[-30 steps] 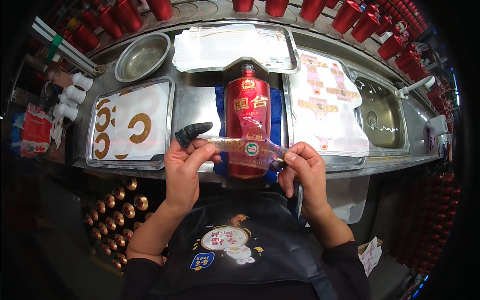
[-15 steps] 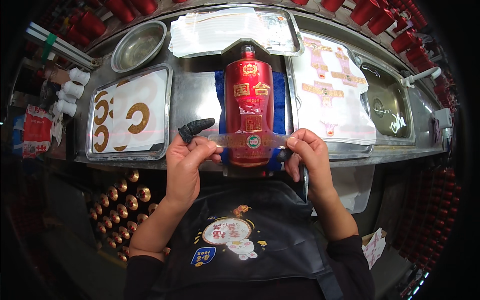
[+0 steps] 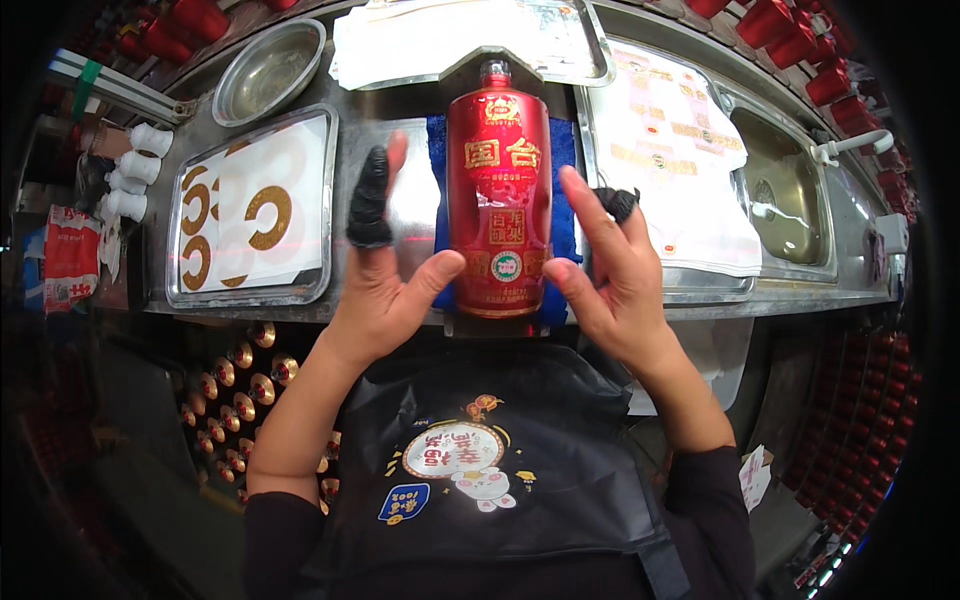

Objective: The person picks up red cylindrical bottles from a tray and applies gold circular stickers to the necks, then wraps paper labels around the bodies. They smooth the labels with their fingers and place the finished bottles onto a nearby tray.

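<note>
Item: red bottle (image 3: pixel 499 200), lying on blue cloth (image 3: pixel 562 150) at counter edge — your left hand (image 3: pixel 385 290) and right hand (image 3: pixel 612 270) splayed, thumbs pressing its base (it may roll off).

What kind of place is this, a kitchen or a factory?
Probably a bottle-labelling workstation in a factory. A red bottle lies on a blue cloth, a steel tray of gold sticker sheets sits beside it, and rows of red caps line the back.
</note>
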Demonstrator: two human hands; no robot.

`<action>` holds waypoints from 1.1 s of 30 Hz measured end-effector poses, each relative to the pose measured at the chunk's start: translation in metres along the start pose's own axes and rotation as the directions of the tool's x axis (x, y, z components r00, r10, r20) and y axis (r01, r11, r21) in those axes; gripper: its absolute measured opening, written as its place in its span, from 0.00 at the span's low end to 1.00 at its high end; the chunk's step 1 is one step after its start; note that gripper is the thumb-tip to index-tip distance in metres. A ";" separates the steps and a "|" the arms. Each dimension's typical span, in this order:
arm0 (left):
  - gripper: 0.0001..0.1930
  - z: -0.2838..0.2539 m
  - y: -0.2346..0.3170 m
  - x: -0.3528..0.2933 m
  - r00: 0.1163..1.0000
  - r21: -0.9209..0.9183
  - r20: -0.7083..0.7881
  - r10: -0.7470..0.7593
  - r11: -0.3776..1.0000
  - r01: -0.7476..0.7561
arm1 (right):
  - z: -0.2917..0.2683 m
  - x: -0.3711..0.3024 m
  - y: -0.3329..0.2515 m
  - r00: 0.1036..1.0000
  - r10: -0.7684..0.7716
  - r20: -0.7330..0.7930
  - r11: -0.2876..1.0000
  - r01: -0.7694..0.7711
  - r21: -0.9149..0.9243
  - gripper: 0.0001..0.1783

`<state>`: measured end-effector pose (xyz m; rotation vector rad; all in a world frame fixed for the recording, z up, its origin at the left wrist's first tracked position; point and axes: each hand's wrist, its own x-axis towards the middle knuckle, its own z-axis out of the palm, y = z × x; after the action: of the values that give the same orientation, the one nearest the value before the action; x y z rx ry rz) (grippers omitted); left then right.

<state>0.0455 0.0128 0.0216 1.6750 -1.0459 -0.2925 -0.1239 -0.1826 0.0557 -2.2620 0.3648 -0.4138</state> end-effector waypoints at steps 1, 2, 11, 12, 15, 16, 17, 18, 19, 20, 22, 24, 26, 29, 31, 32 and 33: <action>0.46 0.004 -0.004 0.002 0.996 -0.044 0.055 0.073 0.997 -0.071 | 0.001 0.004 0.002 0.998 -0.040 0.044 0.999 0.041 -0.033 0.36; 0.51 0.007 -0.007 0.003 0.984 -0.064 0.160 0.077 0.996 -0.067 | 0.004 0.008 0.004 0.996 -0.083 0.039 0.996 0.084 -0.024 0.36; 0.46 0.006 -0.010 0.002 0.973 -0.035 0.177 0.146 0.989 -0.142 | -0.006 0.015 0.014 0.975 0.000 0.221 0.995 -0.022 0.101 0.36; 0.45 0.002 -0.008 0.006 0.974 -0.019 0.182 0.135 0.991 -0.134 | -0.008 0.018 0.013 0.982 -0.013 0.190 0.997 0.000 0.071 0.36; 0.42 0.005 -0.007 0.011 0.946 0.134 0.258 0.195 0.963 -0.235 | -0.009 0.025 0.013 0.982 -0.123 0.140 0.991 0.130 -0.037 0.38; 0.42 0.007 -0.006 0.012 0.948 0.136 0.253 0.195 0.962 -0.235 | -0.006 0.028 0.013 0.981 -0.116 0.154 0.990 0.127 -0.061 0.39; 0.41 0.006 -0.006 0.014 0.948 0.149 0.264 0.179 0.963 -0.223 | -0.006 0.029 0.013 0.976 -0.041 0.215 0.990 0.069 -0.124 0.41; 0.40 0.007 -0.006 0.014 0.948 0.162 0.274 0.163 0.964 -0.212 | -0.005 0.029 0.014 0.963 0.038 0.268 0.982 0.014 -0.190 0.43; 0.40 0.007 -0.007 0.016 0.945 0.162 0.279 0.170 0.962 -0.221 | -0.001 0.030 0.014 0.980 -0.005 0.197 0.990 0.032 -0.138 0.45; 0.40 0.007 -0.009 0.015 0.943 0.167 0.281 0.180 0.958 -0.232 | 0.001 0.029 0.014 0.984 -0.005 0.177 0.994 0.025 -0.110 0.45; 0.40 0.007 -0.011 0.015 0.941 0.157 0.275 0.199 0.956 -0.248 | 0.004 0.025 0.014 0.989 0.002 0.150 0.998 0.007 -0.058 0.46; 0.40 0.007 -0.014 0.015 0.942 0.120 0.267 0.202 0.963 -0.240 | 0.004 0.023 0.013 0.982 0.036 0.186 0.997 -0.024 -0.067 0.47; 0.40 0.008 -0.014 0.015 0.939 0.108 0.264 0.219 0.961 -0.254 | 0.002 0.022 0.013 0.973 0.062 0.223 0.997 -0.050 -0.058 0.47; 0.40 0.009 -0.010 0.013 0.945 0.106 0.232 0.232 0.959 -0.261 | -0.001 0.024 0.013 0.981 0.032 0.191 0.999 -0.023 -0.045 0.49; 0.41 0.008 -0.006 0.013 0.957 0.116 0.224 0.186 0.970 -0.216 | -0.002 0.028 0.012 0.996 -0.070 0.059 0.997 0.071 -0.024 0.45; 0.41 0.009 -0.005 0.013 0.960 0.119 0.220 0.171 0.972 -0.200 | -0.004 0.029 0.012 0.995 -0.067 0.067 0.997 0.069 -0.030 0.45; 0.41 0.009 -0.004 0.014 0.964 0.121 0.217 0.154 0.976 -0.183 | -0.003 0.031 0.011 0.995 -0.055 0.089 0.998 0.058 -0.039 0.46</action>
<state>0.0494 -0.0033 0.0190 1.6920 -1.3847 -0.2911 -0.0986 -0.2039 0.0546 -2.3264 0.2668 -0.3367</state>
